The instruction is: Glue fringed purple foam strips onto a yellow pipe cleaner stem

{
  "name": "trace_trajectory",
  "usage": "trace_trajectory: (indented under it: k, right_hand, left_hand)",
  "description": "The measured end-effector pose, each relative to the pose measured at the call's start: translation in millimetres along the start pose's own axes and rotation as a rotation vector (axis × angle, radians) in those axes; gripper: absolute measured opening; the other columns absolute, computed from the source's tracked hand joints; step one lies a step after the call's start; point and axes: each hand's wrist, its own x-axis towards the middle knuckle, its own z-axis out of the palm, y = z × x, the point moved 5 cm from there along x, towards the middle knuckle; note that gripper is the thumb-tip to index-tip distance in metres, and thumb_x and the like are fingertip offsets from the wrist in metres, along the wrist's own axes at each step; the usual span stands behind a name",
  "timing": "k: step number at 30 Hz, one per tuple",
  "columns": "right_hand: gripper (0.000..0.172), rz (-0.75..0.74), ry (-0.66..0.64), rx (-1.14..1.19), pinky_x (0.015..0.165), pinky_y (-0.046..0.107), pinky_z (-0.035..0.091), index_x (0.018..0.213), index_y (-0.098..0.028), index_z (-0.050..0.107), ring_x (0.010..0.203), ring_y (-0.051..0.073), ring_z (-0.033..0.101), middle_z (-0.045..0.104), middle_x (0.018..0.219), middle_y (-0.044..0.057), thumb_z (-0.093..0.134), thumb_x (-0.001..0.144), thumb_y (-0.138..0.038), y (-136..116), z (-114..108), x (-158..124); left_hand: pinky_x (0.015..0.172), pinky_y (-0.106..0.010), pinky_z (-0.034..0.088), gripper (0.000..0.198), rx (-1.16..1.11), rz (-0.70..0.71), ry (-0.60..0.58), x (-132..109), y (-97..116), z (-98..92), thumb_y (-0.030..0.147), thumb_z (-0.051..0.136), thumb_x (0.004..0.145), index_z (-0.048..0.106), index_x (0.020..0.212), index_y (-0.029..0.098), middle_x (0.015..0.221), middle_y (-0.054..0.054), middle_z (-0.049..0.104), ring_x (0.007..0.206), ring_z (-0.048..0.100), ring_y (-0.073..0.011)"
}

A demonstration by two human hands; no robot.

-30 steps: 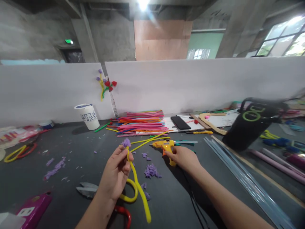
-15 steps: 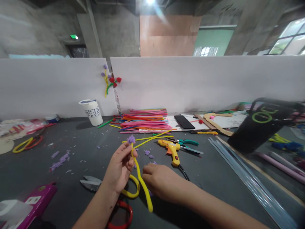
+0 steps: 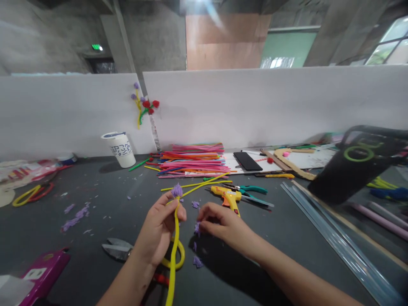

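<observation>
Overhead light flares; the right hand casts dark shadow.

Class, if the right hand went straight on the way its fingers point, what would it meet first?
The right hand would probably meet the nearest purple pieces first, with the left hand beyond; depth is unclear here.

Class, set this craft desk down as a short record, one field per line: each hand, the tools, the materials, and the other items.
Left hand: pinching a yellow stem topped by a purple tuft
Right hand: fingertips at purple pieces; grip unclear
Tools: yellow glue gun; green-handled pliers; scissors, partly hidden by the left arm
Materials: bundle of colored sticks
Others: white cup; black phone; black bottle
</observation>
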Motion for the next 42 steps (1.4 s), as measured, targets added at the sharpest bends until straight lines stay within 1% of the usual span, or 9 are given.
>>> trace_trajectory:
  k: [4,10,15,18,23,26,31,36,42]
  right_hand:
    - [0.010,0.041,0.048,0.176,0.064,0.023,0.048,0.092,-0.021,0.040,0.069,0.013,0.062,0.061,0.073,-0.002,0.043,0.085,-0.016,1,-8,-3]
    - [0.015,0.073,0.081,0.203,0.058,0.023,0.042,0.086,-0.022,0.043,0.062,0.014,0.059,0.060,0.067,-0.004,0.054,0.079,-0.015,3,-9,-6]
    - [0.016,0.030,0.086,0.203,0.066,0.026,0.041,0.089,-0.021,0.046,0.070,0.014,0.059,0.061,0.075,-0.003,0.051,0.079,-0.009,-3,-13,-9]
    - [0.015,0.012,0.105,0.233,0.065,0.025,0.040,0.087,-0.021,0.048,0.069,0.013,0.056,0.058,0.074,-0.004,0.051,0.078,-0.009,-6,-15,-10]
    - [0.014,0.038,0.180,0.384,0.052,0.021,0.036,0.079,-0.022,0.040,0.053,0.009,0.048,0.045,0.058,-0.009,0.052,0.074,-0.018,-4,-19,-6]
    - [0.016,0.062,0.190,0.456,0.051,0.021,0.038,0.080,-0.022,0.039,0.051,0.009,0.050,0.047,0.056,-0.009,0.054,0.075,-0.024,-4,-20,-5]
    - [0.014,0.067,0.244,0.460,0.051,0.020,0.035,0.077,-0.021,0.044,0.054,0.009,0.046,0.046,0.059,-0.009,0.056,0.073,-0.018,-5,-17,-8]
    - [0.014,0.082,0.200,0.536,0.055,0.022,0.040,0.078,-0.022,0.041,0.058,0.011,0.055,0.054,0.060,-0.006,0.055,0.074,-0.023,-8,-10,-9]
    - [0.019,0.109,0.177,0.560,0.054,0.023,0.042,0.082,-0.020,0.050,0.051,0.010,0.052,0.054,0.057,-0.006,0.057,0.075,-0.035,-7,-16,-7]
  left_hand:
    - [0.070,-0.022,0.046,0.009,0.048,-0.085,-0.067,-4,-11,6.6,0.016,0.066,0.076,0.064,0.085,0.016,0.048,0.002,0.058,0.065,0.061,-0.0129]
    - [0.062,-0.019,0.043,0.009,0.188,-0.171,-0.093,-11,-23,15.6,0.016,0.064,0.078,0.063,0.087,0.015,0.052,0.001,0.061,0.058,0.058,-0.0106]
    - [0.061,-0.020,0.044,0.007,0.229,-0.197,-0.088,-10,-26,15.5,0.016,0.064,0.078,0.063,0.085,0.014,0.055,0.000,0.063,0.056,0.058,-0.0106]
    - [0.062,-0.022,0.046,0.009,0.203,-0.193,-0.084,-9,-26,14.9,0.017,0.066,0.077,0.064,0.085,0.014,0.054,-0.001,0.063,0.056,0.058,-0.0116]
    - [0.069,-0.023,0.047,0.011,0.091,-0.086,-0.042,-8,-18,13.6,0.019,0.069,0.074,0.063,0.084,0.017,0.049,0.003,0.058,0.061,0.059,-0.0123]
    - [0.075,-0.027,0.047,0.009,0.026,-0.068,-0.050,-9,-15,14.2,0.018,0.069,0.074,0.063,0.081,0.017,0.049,0.003,0.059,0.060,0.059,-0.0125]
    - [0.067,-0.022,0.046,0.007,0.067,-0.139,-0.091,-14,-22,17.7,0.016,0.063,0.079,0.064,0.087,0.016,0.051,0.002,0.061,0.061,0.060,-0.0121]
    - [0.065,-0.021,0.045,0.005,0.072,-0.164,-0.096,-13,-29,18.6,0.014,0.063,0.079,0.064,0.083,0.015,0.051,0.001,0.061,0.058,0.058,-0.0111]
    - [0.066,-0.021,0.046,0.007,0.019,-0.125,-0.081,-12,-23,16.1,0.016,0.065,0.077,0.066,0.084,0.016,0.049,0.002,0.059,0.059,0.058,-0.0116]
